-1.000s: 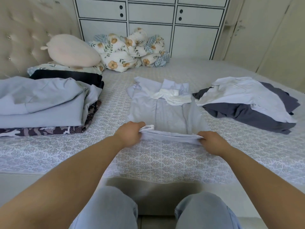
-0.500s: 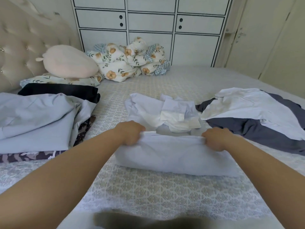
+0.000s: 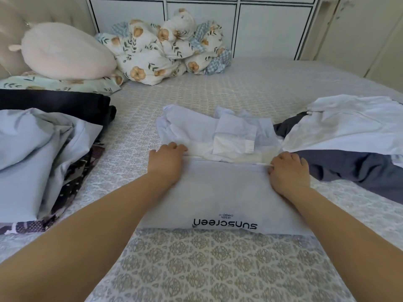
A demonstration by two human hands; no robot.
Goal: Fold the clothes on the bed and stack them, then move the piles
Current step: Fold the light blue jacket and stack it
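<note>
Since a second ago we had carried the near hem of the pale blue garment (image 3: 220,199) away from us, toward twelve o'clock, doubling it over itself at the middle of the bed (image 3: 218,269). Our left hand (image 3: 166,163) and right hand (image 3: 287,172) each pinched that folded edge with curled fingers. At nine o'clock lay the folded stack (image 3: 41,153); at three o'clock lay the unfolded white and grey clothes (image 3: 349,136).
</note>
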